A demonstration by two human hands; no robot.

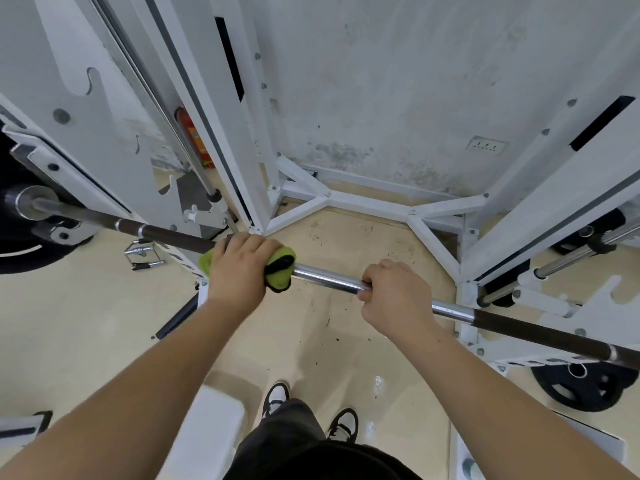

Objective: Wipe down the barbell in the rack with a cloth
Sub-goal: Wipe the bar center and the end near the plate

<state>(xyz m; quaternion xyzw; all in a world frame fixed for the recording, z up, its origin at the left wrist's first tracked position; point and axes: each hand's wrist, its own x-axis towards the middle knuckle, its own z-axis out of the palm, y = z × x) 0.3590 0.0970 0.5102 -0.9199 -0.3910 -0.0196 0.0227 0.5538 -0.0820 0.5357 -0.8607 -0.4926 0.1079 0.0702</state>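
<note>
The barbell (329,278) runs across the white rack from upper left to lower right, chrome in the middle and dark brown toward both ends. My left hand (239,268) grips a lime-green cloth (281,268) with a black edge, wrapped round the bar where the chrome meets the left brown section. My right hand (394,296) grips the bare chrome part further right, fingers curled over the bar.
White rack uprights (221,109) stand left and right, with a floor brace (346,202) behind the bar. Black weight plates sit at the left end (20,244) and at the lower right (581,389). A white bench pad (207,431) lies at my feet. A cable handle (142,256) lies on the floor.
</note>
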